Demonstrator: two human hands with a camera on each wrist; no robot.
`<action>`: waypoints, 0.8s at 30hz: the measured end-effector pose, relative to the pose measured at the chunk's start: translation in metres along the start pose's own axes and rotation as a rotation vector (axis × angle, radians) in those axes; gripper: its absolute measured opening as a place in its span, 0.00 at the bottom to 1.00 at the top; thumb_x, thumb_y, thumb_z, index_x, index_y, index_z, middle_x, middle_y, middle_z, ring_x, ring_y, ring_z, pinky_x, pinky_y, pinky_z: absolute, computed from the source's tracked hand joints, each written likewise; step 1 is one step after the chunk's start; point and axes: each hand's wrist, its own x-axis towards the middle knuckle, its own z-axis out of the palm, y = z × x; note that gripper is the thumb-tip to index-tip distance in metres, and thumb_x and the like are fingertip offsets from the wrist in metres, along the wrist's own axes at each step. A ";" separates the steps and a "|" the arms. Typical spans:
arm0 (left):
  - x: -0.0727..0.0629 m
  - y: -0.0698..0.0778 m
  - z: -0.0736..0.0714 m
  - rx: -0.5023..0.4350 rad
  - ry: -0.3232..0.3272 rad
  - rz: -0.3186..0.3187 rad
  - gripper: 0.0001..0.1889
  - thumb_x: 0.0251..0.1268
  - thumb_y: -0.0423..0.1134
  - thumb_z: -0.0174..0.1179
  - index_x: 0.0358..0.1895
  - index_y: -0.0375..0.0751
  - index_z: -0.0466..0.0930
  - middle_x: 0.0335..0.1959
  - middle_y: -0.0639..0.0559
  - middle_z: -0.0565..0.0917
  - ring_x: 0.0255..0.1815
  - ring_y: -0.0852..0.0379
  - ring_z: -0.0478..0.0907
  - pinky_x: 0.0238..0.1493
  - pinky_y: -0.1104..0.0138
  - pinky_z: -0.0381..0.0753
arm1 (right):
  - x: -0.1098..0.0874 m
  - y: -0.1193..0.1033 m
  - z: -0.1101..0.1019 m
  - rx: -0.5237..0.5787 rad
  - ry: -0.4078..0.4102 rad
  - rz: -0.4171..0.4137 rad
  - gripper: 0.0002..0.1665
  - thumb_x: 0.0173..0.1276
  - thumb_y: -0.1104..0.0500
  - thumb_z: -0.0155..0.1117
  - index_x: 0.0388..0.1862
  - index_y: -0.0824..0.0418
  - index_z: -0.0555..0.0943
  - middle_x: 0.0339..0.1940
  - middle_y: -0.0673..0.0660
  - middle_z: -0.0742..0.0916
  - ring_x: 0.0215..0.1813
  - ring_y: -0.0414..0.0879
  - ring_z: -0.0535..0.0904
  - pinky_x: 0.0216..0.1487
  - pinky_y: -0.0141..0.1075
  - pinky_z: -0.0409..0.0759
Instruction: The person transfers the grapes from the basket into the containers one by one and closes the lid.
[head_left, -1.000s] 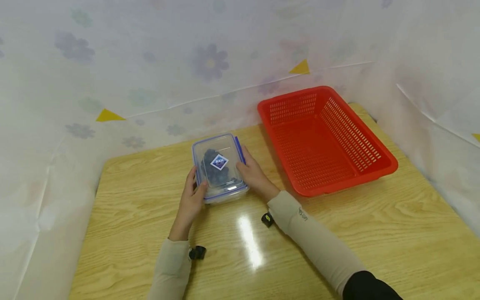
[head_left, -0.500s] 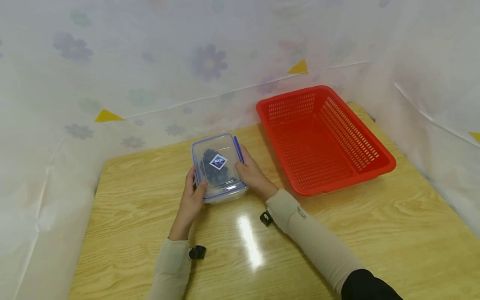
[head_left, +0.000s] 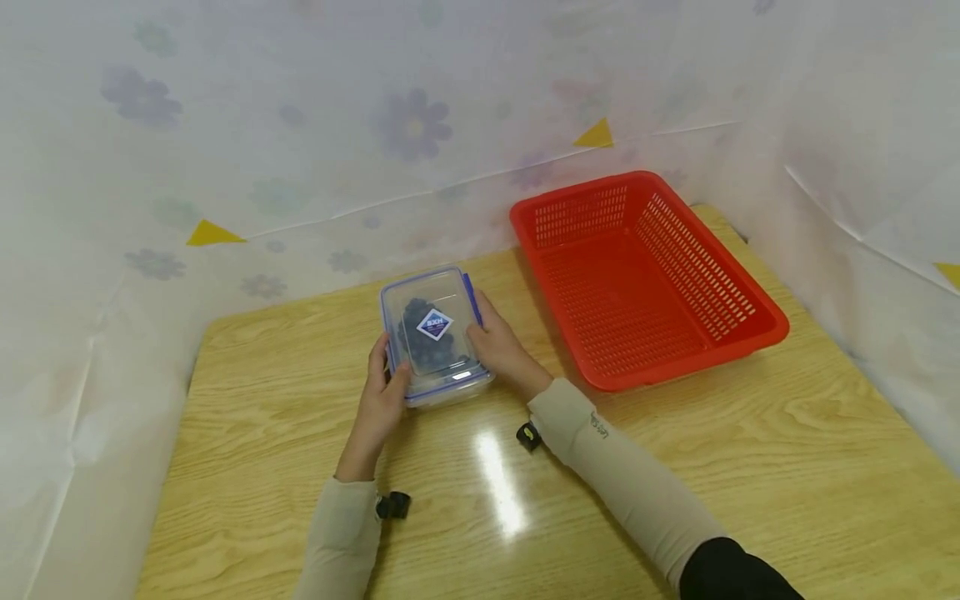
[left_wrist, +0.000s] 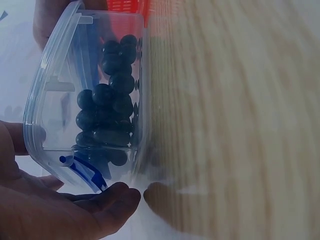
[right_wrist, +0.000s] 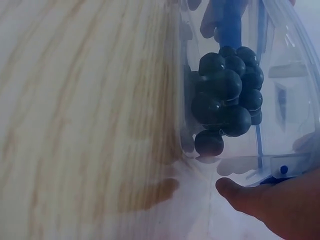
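A clear plastic food container (head_left: 459,354) with a blue-edged lid and a diamond-shaped label (head_left: 435,324) sits on the table. Dark grapes (left_wrist: 120,82) in a bunch show through its walls. On its left side, my left hand (head_left: 381,408) grips it, thumb over the lid edge, with a blue latch (left_wrist: 87,172) slanting outward beside the fingers. My right hand (head_left: 504,348) holds the opposite side, thumb at the lid edge, near another blue latch (head_left: 472,298) that stands out from the rim. Some fingers are hidden beneath or behind the container.
A red plastic basket (head_left: 573,350) with slotted walls stands right of the container, towards the back of the wooden table (head_left: 270,408). Flower-patterned white sheeting (head_left: 315,150) with yellow triangles rises behind the table and at both sides.
Both hands keep their hold on the container, which stays in place. Only the head view has turned slightly, so the whole scene sits a little further left.
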 end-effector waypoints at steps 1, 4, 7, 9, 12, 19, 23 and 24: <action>0.000 0.000 0.000 -0.001 -0.001 0.001 0.33 0.83 0.37 0.42 0.82 0.40 0.38 0.81 0.34 0.44 0.79 0.36 0.45 0.75 0.47 0.50 | 0.000 0.001 0.001 -0.001 0.003 -0.003 0.42 0.73 0.69 0.43 0.84 0.64 0.46 0.80 0.65 0.60 0.75 0.55 0.61 0.77 0.45 0.52; 0.000 0.000 0.000 -0.006 -0.002 0.006 0.33 0.83 0.37 0.41 0.82 0.40 0.38 0.81 0.34 0.44 0.79 0.36 0.45 0.75 0.46 0.50 | 0.001 0.002 0.002 -0.021 0.019 -0.009 0.41 0.74 0.69 0.44 0.84 0.64 0.46 0.81 0.65 0.59 0.77 0.54 0.58 0.77 0.44 0.51; 0.001 -0.001 0.000 -0.007 -0.004 0.003 0.33 0.83 0.37 0.41 0.82 0.40 0.37 0.81 0.35 0.44 0.79 0.36 0.45 0.75 0.46 0.51 | 0.002 0.004 0.003 -0.044 0.032 -0.024 0.41 0.74 0.69 0.45 0.83 0.65 0.46 0.81 0.66 0.57 0.79 0.54 0.55 0.77 0.44 0.49; 0.000 -0.001 0.000 -0.006 -0.005 -0.002 0.33 0.83 0.38 0.41 0.83 0.40 0.37 0.81 0.35 0.43 0.79 0.36 0.45 0.75 0.46 0.51 | 0.002 0.005 0.004 -0.058 0.035 -0.032 0.41 0.74 0.69 0.44 0.83 0.66 0.46 0.82 0.66 0.57 0.80 0.54 0.54 0.78 0.43 0.49; 0.000 -0.002 0.000 -0.005 -0.004 -0.004 0.33 0.83 0.38 0.41 0.83 0.41 0.37 0.81 0.35 0.43 0.79 0.35 0.45 0.75 0.45 0.51 | 0.002 0.006 0.004 -0.075 0.036 -0.046 0.41 0.74 0.68 0.44 0.83 0.67 0.45 0.82 0.66 0.56 0.80 0.54 0.51 0.78 0.43 0.47; 0.000 -0.002 0.000 -0.025 0.005 -0.010 0.33 0.83 0.37 0.41 0.83 0.42 0.38 0.81 0.36 0.44 0.78 0.34 0.48 0.73 0.44 0.54 | 0.001 0.006 0.003 -0.106 0.024 -0.069 0.41 0.74 0.68 0.45 0.83 0.67 0.44 0.82 0.67 0.53 0.81 0.54 0.49 0.78 0.42 0.46; 0.000 -0.002 0.000 -0.055 -0.006 -0.022 0.34 0.84 0.38 0.42 0.83 0.45 0.37 0.82 0.38 0.43 0.78 0.34 0.49 0.72 0.44 0.57 | 0.002 0.007 0.001 -0.129 0.015 -0.084 0.40 0.75 0.67 0.45 0.82 0.68 0.44 0.82 0.68 0.52 0.81 0.54 0.47 0.78 0.40 0.44; 0.000 -0.002 0.000 -0.062 -0.008 -0.025 0.34 0.84 0.39 0.42 0.83 0.45 0.36 0.82 0.39 0.43 0.78 0.35 0.49 0.72 0.44 0.57 | 0.002 0.007 0.001 -0.137 0.013 -0.092 0.40 0.76 0.67 0.45 0.82 0.68 0.44 0.82 0.69 0.52 0.81 0.54 0.46 0.78 0.40 0.43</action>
